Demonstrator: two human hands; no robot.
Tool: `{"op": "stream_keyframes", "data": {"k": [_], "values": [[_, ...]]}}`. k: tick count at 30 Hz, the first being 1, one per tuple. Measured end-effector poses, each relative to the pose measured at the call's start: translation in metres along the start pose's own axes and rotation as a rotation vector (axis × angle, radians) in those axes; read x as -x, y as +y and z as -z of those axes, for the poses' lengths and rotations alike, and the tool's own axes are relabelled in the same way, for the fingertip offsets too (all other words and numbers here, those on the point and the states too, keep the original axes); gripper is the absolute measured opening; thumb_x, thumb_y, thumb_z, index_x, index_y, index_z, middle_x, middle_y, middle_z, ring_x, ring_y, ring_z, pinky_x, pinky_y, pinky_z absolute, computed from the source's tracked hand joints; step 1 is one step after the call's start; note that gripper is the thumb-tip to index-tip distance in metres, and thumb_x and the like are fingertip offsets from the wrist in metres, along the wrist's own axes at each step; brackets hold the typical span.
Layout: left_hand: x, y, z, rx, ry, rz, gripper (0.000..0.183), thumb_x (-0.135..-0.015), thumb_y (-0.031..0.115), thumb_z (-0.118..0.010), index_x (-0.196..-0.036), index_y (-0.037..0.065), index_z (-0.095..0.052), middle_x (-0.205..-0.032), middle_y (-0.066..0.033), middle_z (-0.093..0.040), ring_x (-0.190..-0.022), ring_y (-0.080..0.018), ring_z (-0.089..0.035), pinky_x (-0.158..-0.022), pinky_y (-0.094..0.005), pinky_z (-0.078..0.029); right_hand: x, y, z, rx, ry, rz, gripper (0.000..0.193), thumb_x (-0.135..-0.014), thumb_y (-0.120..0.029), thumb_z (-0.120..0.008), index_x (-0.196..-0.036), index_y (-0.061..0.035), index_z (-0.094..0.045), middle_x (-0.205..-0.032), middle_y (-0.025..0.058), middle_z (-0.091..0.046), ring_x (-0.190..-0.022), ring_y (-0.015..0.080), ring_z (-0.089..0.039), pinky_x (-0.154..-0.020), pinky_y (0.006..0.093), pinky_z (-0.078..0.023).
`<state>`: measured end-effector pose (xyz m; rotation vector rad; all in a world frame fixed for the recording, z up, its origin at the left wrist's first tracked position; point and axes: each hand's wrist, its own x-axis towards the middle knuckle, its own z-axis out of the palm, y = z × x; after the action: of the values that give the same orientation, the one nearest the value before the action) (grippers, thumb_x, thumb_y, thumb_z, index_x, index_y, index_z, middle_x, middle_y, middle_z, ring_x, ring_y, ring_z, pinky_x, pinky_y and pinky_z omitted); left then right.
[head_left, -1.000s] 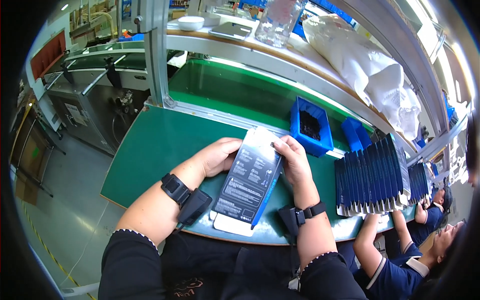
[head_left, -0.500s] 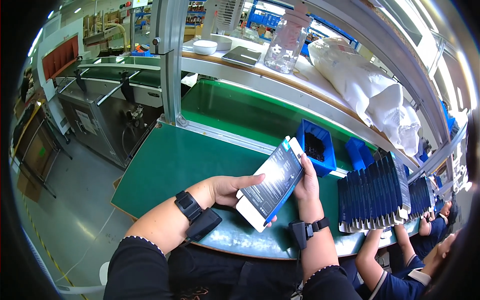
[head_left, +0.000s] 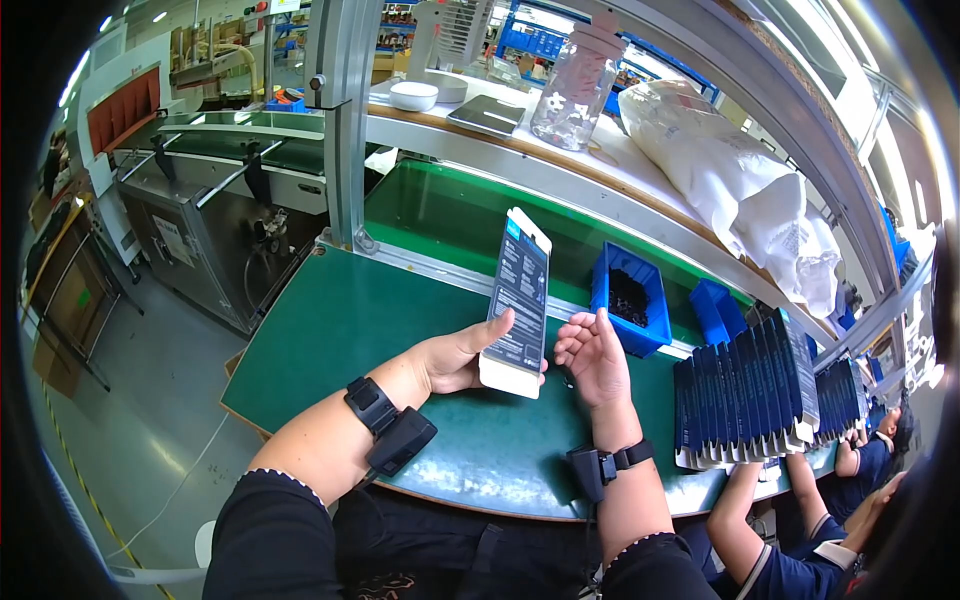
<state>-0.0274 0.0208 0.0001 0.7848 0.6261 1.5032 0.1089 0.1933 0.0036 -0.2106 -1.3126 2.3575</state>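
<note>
A flat dark carton [head_left: 520, 290] with printed panels stands tilted upright over the green table, its pale end flaps showing at top and bottom. My left hand [head_left: 465, 355] grips its lower part, the thumb across the front and a fingertip showing at the far edge. Just right of the carton is my right hand [head_left: 596, 362], apart from it. Its fingers are loosely bent, palm turned toward the carton, and I see nothing held in it. Behind that hand sits a blue bin [head_left: 640, 300] of small black parts.
A row of dark cartons [head_left: 745, 395] stands on the table at right, near a second blue bin [head_left: 718, 308]. Beyond the green table [head_left: 330, 340] run a green belt [head_left: 430, 205] and a shelf with a clear jar [head_left: 575, 95] and white bag [head_left: 720, 160]. Co-workers sit at right.
The carton has swung more upright and moved left and up in my left hand. My right hand has let go of it and drawn back, its fingers now bent.
</note>
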Motion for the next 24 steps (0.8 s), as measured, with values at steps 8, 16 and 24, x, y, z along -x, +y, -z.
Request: {"op": "stream_keyframes", "data": {"k": [8, 16, 24], "values": [[-0.001, 0.002, -0.009, 0.03, 0.075, -0.039, 0.063, -0.084, 0.05, -0.056, -0.123, 0.003, -0.044, -0.108, -0.0129, -0.059, -0.098, -0.0221, -0.061, -0.085, -0.035, -0.051, 0.005, 0.006, -0.022, 0.618, -0.012, 0.102, 0.054, -0.078, -0.015, -0.069, -0.123, -0.0006, -0.043, -0.091, 0.0077, -0.057, -0.075, 0.0105, -0.057, -0.061, 0.0221, -0.046], [-0.002, -0.004, -0.005, 0.07, 0.124, -0.002, 0.054, -0.089, 0.041, -0.052, -0.126, 0.002, -0.041, -0.116, -0.0129, -0.055, -0.104, -0.0224, -0.058, -0.088, -0.0363, -0.05, 0.007, 0.009, -0.034, 0.799, -0.246, 0.18, 0.089, -0.066, -0.017, -0.079, -0.14, -0.0086, -0.03, -0.131, 0.0156, -0.046, -0.122, 0.0243, -0.043, -0.102, 0.0341, -0.033], [-0.003, -0.006, -0.003, 0.055, 0.192, -0.021, 0.047, -0.092, 0.032, -0.051, -0.126, 0.001, -0.041, -0.117, -0.0139, -0.054, -0.105, -0.0233, -0.057, -0.09, -0.0372, -0.049, 0.009, 0.006, -0.038, 0.83, -0.172, 0.155, 0.083, -0.067, -0.015, -0.079, -0.138, -0.0084, -0.037, -0.13, 0.0156, -0.047, -0.118, 0.0219, -0.046, -0.098, 0.0323, -0.037]]}}
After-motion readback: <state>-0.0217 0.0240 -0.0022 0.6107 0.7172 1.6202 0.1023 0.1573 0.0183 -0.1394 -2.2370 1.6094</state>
